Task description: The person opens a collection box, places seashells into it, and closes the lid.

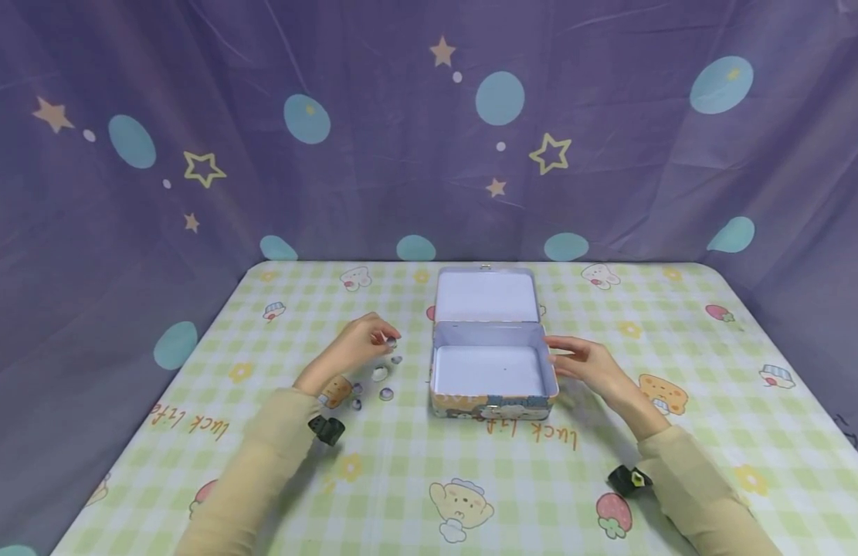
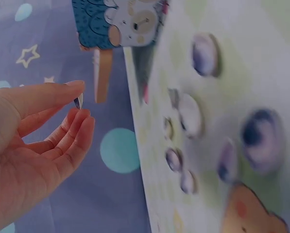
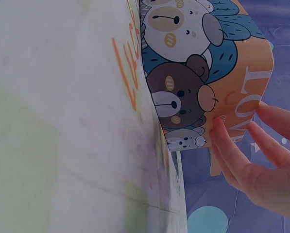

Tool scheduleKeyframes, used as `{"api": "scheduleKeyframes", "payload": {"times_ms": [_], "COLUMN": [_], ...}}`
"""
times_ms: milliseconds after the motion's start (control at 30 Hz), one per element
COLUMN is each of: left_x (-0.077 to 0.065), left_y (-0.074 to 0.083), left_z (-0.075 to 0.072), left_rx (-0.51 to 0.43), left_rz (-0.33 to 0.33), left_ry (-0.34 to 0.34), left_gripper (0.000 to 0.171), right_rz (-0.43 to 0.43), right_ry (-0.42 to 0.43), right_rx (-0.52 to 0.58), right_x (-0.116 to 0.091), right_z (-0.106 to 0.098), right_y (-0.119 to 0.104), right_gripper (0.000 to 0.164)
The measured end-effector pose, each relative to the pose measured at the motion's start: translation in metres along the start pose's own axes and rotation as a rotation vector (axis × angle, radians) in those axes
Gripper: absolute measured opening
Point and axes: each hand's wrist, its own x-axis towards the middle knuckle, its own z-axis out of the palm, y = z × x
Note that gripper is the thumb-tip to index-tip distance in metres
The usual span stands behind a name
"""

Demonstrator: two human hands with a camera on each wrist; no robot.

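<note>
Between thumb and fingertips, my left hand (image 1: 359,344) pinches a small purple-and-white shell (image 2: 78,101), raised off the table in the left wrist view. Several more shells lie near that hand, among them a purple one (image 1: 386,394) and a whitish one (image 1: 380,374). To their right stands a tin box (image 1: 456,405) with cartoon bears, its hinged lid (image 1: 486,295) tipped back and its white inside showing. My right hand (image 1: 587,364) touches the box's right side with extended fingers; the right wrist view shows fingertips (image 3: 219,127) against the printed wall.
A green checked tablecloth (image 1: 463,455) with cartoon prints covers the table. Behind it and at the sides hangs a purple curtain (image 1: 387,170) with stars and blue dots. Each wrist bears a small black camera, such as the left one (image 1: 327,430).
</note>
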Motion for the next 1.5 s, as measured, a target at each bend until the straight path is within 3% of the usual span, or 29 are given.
{"api": "scheduleKeyframes", "payload": {"times_ms": [700,1067,1500], "left_x": [0.040,0.052,0.063], "left_y": [0.046,0.052,0.054], "left_z": [0.022,0.033,0.038], "left_rx": [-0.058,-0.012,0.054], "left_rz": [0.171,0.153,0.196], "left_ry": [-0.057,-0.115,-0.213], "left_gripper": [0.019,0.020,0.019], "right_rz": [-0.002,0.002,-0.005], "right_ry": [-0.007,-0.015,-0.014], "right_rx": [0.006,0.015,0.027], "right_x": [0.000,-0.001,0.000], "right_z": [-0.002,-0.001,-0.001], "right_y": [0.004,0.002,0.001], "right_gripper": [0.053,0.053,0.053]}}
